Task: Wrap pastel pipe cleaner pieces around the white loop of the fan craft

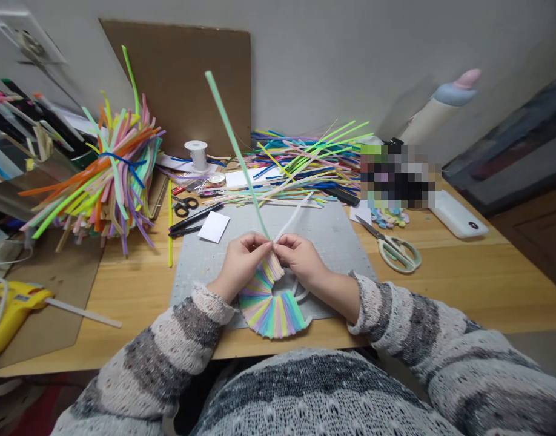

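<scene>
My left hand (240, 259) and my right hand (301, 259) meet over a grey mat (332, 242), both pinching the top edge of a pastel fan-shaped weave of pipe cleaners (271, 306). A long mint-green pipe cleaner (235, 148) rises from between my fingertips up and to the left. A white pipe cleaner (292, 219) sticks out up and to the right from the same spot. The fan's striped pink, blue, yellow and green bands hang down toward the table's near edge.
A bundle of coloured pipe cleaners (109, 175) stands at left, and a loose pile (305, 163) lies behind the mat. Green-handled scissors (396, 249), black scissors (185, 206), a white thread spool (197, 154), a white card (214, 227), a yellow glue gun (12, 309) and a white power bank (457, 215) lie around.
</scene>
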